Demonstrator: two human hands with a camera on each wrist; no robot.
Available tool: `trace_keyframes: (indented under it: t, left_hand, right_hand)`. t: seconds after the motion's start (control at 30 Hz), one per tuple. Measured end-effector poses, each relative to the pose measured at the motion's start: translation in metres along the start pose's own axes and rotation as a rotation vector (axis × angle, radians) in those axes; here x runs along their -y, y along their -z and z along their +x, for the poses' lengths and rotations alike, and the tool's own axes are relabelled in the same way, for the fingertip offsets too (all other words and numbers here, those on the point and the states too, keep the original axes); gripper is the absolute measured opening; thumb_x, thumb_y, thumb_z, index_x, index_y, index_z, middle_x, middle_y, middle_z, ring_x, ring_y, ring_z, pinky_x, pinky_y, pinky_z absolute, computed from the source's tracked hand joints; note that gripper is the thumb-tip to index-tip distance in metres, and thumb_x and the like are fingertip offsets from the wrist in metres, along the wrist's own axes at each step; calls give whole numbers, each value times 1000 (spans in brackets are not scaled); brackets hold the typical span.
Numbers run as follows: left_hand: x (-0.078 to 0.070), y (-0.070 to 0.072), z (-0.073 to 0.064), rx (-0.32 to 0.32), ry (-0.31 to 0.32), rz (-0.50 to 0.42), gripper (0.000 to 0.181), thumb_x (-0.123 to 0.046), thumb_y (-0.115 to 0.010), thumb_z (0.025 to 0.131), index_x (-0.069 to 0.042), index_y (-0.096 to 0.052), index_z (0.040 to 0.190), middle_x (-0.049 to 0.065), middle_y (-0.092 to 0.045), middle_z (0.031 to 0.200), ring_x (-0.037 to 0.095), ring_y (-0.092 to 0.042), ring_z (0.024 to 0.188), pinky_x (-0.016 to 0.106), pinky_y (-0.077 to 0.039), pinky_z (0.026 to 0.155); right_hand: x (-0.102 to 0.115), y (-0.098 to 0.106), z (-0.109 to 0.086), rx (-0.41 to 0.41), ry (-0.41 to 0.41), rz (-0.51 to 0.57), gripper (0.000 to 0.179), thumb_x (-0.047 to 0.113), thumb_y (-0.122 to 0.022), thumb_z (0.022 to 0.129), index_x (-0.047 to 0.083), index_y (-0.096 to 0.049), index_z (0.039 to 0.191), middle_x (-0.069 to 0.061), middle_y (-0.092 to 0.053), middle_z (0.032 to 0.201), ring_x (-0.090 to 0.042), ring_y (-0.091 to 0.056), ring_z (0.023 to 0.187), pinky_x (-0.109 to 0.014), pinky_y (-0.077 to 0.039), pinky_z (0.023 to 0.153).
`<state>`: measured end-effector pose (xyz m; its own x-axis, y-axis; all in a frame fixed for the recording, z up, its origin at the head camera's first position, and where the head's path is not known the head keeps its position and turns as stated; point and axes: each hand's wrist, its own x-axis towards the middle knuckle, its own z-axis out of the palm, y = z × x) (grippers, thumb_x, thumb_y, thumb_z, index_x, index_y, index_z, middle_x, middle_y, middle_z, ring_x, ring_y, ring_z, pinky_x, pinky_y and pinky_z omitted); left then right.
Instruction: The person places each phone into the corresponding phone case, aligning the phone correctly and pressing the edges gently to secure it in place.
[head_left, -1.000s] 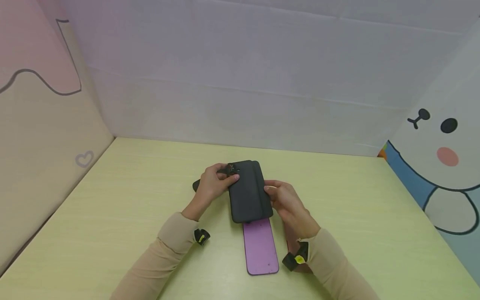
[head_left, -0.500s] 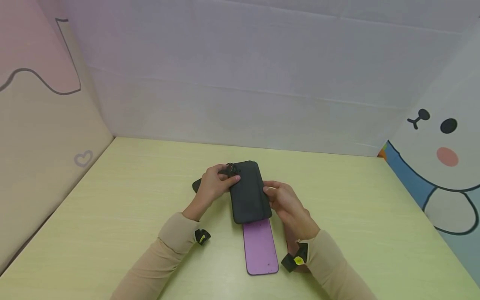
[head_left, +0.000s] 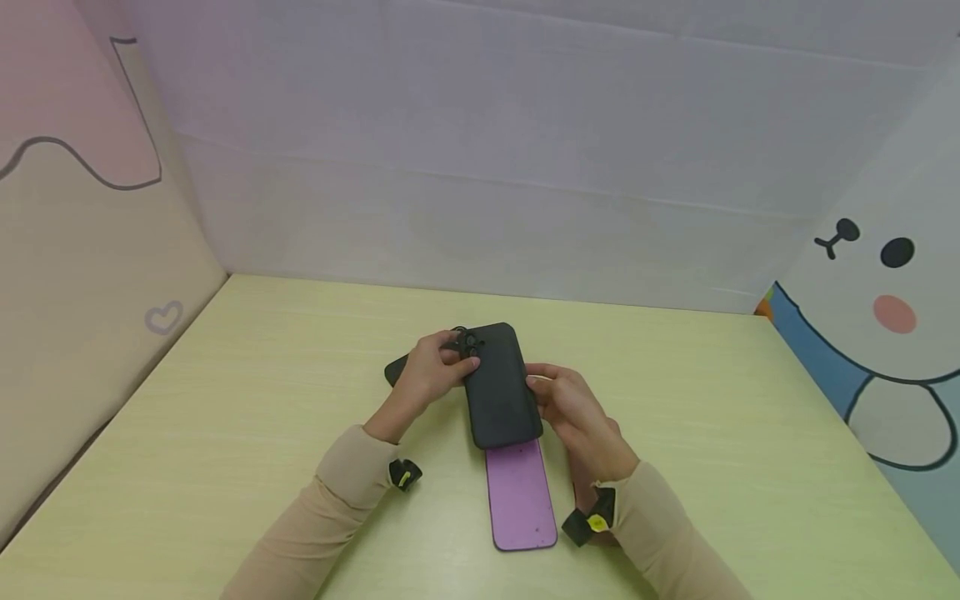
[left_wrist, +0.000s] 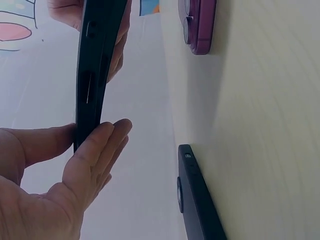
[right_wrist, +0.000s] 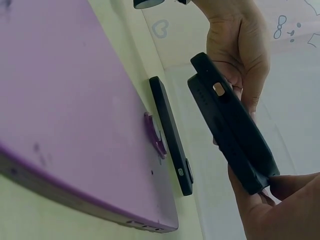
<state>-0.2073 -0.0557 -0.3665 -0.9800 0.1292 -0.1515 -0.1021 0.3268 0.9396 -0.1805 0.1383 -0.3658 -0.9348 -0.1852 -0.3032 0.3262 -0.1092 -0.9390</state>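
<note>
Both hands hold a black phone and its black case together above the table. In the head view the case (head_left: pixel 501 392) shows its back, with the camera opening at the upper left. My left hand (head_left: pixel 429 372) pinches the upper left side between thumb and fingers. My right hand (head_left: pixel 570 407) grips the right edge. Seen from the right wrist, the phone (right_wrist: pixel 212 122) lies against the case, partly out of it at the end with the port cutout. A purple phone (head_left: pixel 521 497) lies on the table below, back up, its far end hidden.
Another black phone (head_left: pixel 394 369) lies on the table behind my left hand, mostly covered by it. A brownish-pink flat thing (head_left: pixel 582 483) lies under my right wrist. Wall panels (head_left: pixel 480 192) stand behind the table and at both sides.
The phone and case have come closer into line: the strip sticking out along the right side has narrowed away in the head view. The hands have barely moved.
</note>
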Motion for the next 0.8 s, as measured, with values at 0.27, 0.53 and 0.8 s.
trace_keyframes:
  t: [0.27, 0.53, 0.8]
  left_hand:
    - [-4, 0, -4, 19, 2, 3, 61, -9, -61, 87, -1, -32, 140, 25, -58, 118, 28, -66, 92, 33, -54, 79]
    - [-3, 0, -6, 25, -28, 6, 60, -8, -61, 87, 1, -32, 139, 26, -59, 116, 29, -66, 91, 33, -55, 77]
    - [-1, -1, -4, 23, -36, 42, 60, -10, -61, 88, 2, -31, 139, 25, -60, 115, 28, -67, 88, 34, -54, 79]
  right_hand:
    - [-1, 0, 1, 11, -4, 5, 38, -2, -36, 94, -11, -40, 130, 3, -64, 87, -8, -62, 78, -22, -51, 71]
    - [-1, 0, 1, 15, -4, 8, 40, -5, -34, 92, -11, -40, 130, 4, -64, 84, -7, -62, 76, -22, -50, 70]
    - [-1, 0, 1, 19, 3, 12, 41, -6, -32, 91, -11, -40, 130, 2, -64, 87, -8, -62, 79, -22, -50, 71]
